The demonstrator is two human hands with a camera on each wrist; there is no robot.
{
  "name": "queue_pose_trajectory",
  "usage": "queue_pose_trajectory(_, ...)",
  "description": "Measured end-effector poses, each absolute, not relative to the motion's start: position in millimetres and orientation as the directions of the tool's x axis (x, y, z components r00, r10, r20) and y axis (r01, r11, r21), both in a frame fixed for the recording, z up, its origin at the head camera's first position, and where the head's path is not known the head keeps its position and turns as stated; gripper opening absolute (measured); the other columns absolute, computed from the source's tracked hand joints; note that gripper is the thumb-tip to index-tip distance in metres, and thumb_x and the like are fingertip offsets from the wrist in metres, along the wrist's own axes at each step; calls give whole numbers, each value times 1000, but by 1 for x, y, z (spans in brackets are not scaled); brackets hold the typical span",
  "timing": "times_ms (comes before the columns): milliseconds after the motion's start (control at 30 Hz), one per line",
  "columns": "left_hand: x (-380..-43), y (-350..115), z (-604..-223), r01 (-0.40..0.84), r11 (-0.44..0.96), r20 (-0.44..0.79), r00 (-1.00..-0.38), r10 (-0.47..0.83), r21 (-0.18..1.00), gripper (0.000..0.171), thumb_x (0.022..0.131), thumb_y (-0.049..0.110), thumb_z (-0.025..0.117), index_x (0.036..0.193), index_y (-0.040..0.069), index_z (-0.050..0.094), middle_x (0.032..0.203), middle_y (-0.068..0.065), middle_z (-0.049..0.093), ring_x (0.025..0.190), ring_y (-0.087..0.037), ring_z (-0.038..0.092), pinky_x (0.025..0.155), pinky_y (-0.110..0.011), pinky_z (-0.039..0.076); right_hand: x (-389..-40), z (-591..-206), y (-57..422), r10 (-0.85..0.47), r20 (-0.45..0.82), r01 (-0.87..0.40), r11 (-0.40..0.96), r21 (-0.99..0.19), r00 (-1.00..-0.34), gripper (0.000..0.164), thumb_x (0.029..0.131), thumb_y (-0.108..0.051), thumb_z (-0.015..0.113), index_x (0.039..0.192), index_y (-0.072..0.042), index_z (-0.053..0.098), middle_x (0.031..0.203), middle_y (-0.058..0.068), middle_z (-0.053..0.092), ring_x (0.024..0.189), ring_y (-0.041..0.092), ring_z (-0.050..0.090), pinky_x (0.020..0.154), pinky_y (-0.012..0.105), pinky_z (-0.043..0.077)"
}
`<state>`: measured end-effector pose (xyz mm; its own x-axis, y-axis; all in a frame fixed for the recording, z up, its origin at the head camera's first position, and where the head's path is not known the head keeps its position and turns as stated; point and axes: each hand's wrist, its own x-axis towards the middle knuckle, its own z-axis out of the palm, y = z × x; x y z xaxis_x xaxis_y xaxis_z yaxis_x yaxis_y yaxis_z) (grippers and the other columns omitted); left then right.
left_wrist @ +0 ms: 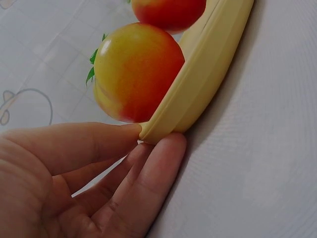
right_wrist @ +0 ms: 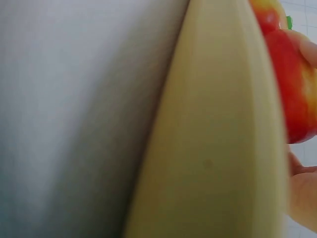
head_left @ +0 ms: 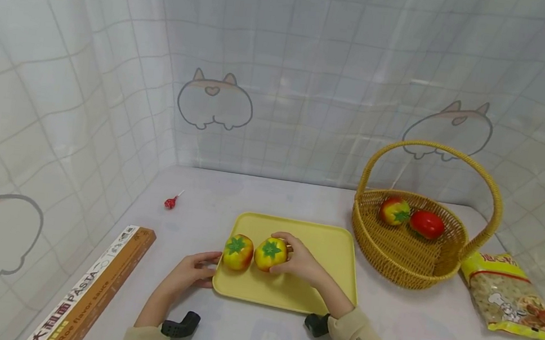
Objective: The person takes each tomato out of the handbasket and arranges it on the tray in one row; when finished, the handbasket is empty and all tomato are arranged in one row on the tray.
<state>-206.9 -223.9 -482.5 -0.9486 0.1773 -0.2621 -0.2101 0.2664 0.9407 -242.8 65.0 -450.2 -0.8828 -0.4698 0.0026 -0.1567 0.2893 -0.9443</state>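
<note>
A yellow tray [head_left: 313,254] lies on the table in the head view, with two red-and-yellow toy tomatoes at its left. My left hand [head_left: 191,270] pinches the tray's left rim between thumb and fingers, as the left wrist view shows, right beside the left tomato [head_left: 238,252]. Over the tray, my right hand [head_left: 299,261] curls its fingers and thumb round the other tomato [head_left: 269,253], which has a green leafy top facing up. In the right wrist view the tray's side wall [right_wrist: 213,124] covers most of the picture, and only part of the held tomato [right_wrist: 292,89] shows.
A wicker basket [head_left: 380,251] with a tall handle stands right of the tray, holding a tomato [head_left: 394,211] and a red fruit [head_left: 427,224]. Beside it lies a pasta bag [head_left: 517,296]. On the left are a long pasta box [head_left: 94,290] and a red lollipop [head_left: 170,202].
</note>
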Motion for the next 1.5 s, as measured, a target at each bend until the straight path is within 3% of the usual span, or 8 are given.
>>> queue_pose_trajectory(500, -205, -223, -481, -207, 270, -260, -949, 178, 940, 54, 84, 6, 60, 135, -3, 43, 126, -22, 49, 78, -18, 61, 72, -35, 56, -244, -454, 63, -534, -19, -183, 323, -929, -845, 74, 75, -6, 74, 140, -9, 38, 135, 12, 42, 110, 28, 48, 94, 42, 43)
queue_pose_trajectory(900, -207, -224, -482, -213, 276, -267, -948, 173, 937, 54, 83, 7, 62, 134, -2, 45, 125, -22, 50, 79, -19, 62, 71, -33, 56, -242, -450, 67, -508, -15, -160, 299, -941, -861, 82, 75, -3, 73, 144, -10, 30, 142, 21, 29, 122, 38, 40, 97, 46, 42)
queue_pose_trajectory(1500, -206, -224, -482, -207, 285, -263, -949, 173, 936, 53, 84, 9, 62, 134, -1, 45, 126, -21, 50, 80, -19, 61, 73, -33, 56, -239, -420, 116, -410, 23, -140, 258, -956, -912, 83, 76, -3, 72, 145, -14, 27, 146, 23, 22, 130, 44, 28, 102, 51, 35)
